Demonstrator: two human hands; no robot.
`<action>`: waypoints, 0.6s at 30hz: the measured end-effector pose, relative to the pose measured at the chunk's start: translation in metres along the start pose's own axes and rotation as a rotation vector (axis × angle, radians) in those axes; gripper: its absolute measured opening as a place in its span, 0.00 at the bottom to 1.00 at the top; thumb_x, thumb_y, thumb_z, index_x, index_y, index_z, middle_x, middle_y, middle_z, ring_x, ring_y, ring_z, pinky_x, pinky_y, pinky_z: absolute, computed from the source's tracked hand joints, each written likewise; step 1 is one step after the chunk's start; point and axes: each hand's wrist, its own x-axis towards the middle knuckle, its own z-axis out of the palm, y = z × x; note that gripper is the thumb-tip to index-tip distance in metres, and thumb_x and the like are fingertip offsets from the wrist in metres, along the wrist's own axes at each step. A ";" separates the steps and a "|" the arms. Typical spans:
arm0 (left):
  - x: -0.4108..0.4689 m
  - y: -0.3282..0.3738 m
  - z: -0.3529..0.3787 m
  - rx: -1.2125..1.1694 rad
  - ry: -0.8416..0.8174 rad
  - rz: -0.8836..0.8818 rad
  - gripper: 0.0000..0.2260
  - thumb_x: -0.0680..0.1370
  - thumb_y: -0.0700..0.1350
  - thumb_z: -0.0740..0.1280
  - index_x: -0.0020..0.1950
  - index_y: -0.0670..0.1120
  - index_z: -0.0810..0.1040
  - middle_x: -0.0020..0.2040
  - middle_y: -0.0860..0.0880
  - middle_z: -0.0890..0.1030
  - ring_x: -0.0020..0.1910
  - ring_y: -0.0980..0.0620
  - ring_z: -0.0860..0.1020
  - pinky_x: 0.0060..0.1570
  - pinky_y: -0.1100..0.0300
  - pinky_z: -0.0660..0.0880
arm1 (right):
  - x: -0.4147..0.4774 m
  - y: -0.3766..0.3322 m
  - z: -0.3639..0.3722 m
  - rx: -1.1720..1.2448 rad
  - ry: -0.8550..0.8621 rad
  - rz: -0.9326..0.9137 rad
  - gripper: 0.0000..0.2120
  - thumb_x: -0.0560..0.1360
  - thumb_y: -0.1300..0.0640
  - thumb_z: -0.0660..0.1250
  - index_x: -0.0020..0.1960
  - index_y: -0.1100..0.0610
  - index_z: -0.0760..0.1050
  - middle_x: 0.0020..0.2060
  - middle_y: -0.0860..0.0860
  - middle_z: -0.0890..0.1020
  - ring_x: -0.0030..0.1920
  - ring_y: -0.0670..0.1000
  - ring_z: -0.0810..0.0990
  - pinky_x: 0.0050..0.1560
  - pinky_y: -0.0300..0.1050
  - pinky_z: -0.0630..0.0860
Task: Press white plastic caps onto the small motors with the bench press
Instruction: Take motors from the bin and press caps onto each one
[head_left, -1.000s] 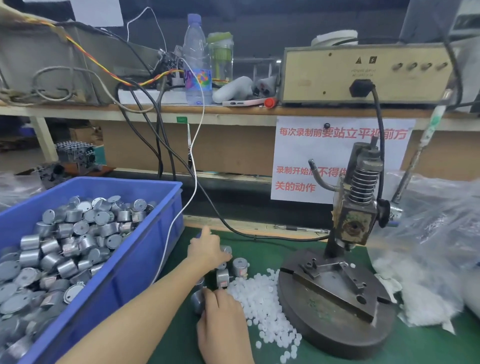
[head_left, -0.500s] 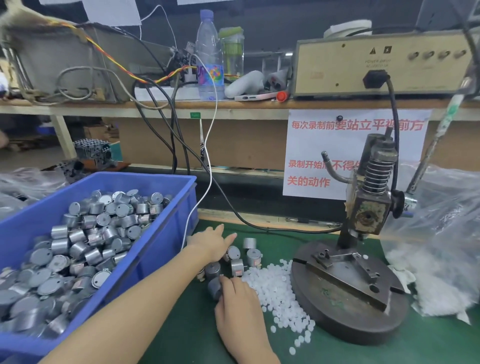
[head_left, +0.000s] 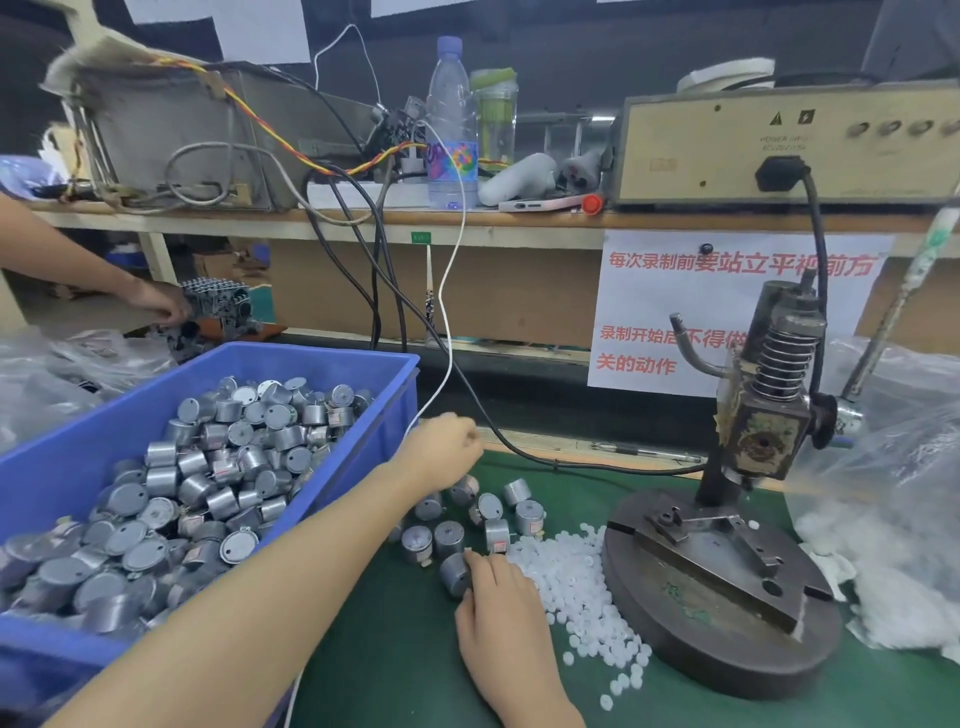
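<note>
One blue bin (head_left: 358, 426) holds heaped motors (head_left: 208, 493). The left hand (head_left: 447, 452) curls over about nine loose motors (head_left: 530, 517) on the bench (head_left: 405, 649), grip hidden. The right hand (head_left: 501, 608) lies flat, touching one toppled motor (head_left: 453, 574) beside one cap pile (head_left: 576, 582) and one bench press (head_left: 763, 431).

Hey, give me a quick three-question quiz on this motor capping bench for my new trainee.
1. True or false: a motor already sits in the bench press fixture.
2. The white caps lie: A in the blue bin, B on the green mat beside the press base, C on the shelf.
3. Short answer: which hand is nearest the caps pile?
Key: 1 false; 2 B; 3 the right hand.
</note>
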 end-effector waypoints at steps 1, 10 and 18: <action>0.001 0.006 -0.014 -0.032 0.080 0.040 0.11 0.79 0.46 0.56 0.49 0.46 0.77 0.50 0.45 0.78 0.48 0.46 0.76 0.45 0.55 0.73 | 0.000 0.000 0.000 0.007 0.003 0.000 0.22 0.77 0.57 0.53 0.71 0.54 0.62 0.61 0.50 0.72 0.60 0.52 0.70 0.60 0.43 0.65; 0.003 -0.070 -0.081 0.117 0.279 -0.144 0.08 0.77 0.42 0.58 0.51 0.40 0.74 0.52 0.42 0.72 0.51 0.42 0.71 0.45 0.55 0.67 | 0.001 -0.007 -0.002 -0.053 0.033 0.008 0.20 0.75 0.59 0.59 0.67 0.57 0.69 0.56 0.51 0.76 0.55 0.55 0.76 0.56 0.46 0.70; 0.002 -0.139 -0.051 0.043 -0.098 -0.313 0.36 0.73 0.48 0.69 0.74 0.41 0.53 0.70 0.39 0.60 0.69 0.41 0.63 0.64 0.53 0.63 | 0.001 -0.011 0.001 -0.148 0.126 -0.011 0.22 0.50 0.54 0.80 0.44 0.53 0.82 0.35 0.43 0.80 0.32 0.43 0.78 0.33 0.31 0.74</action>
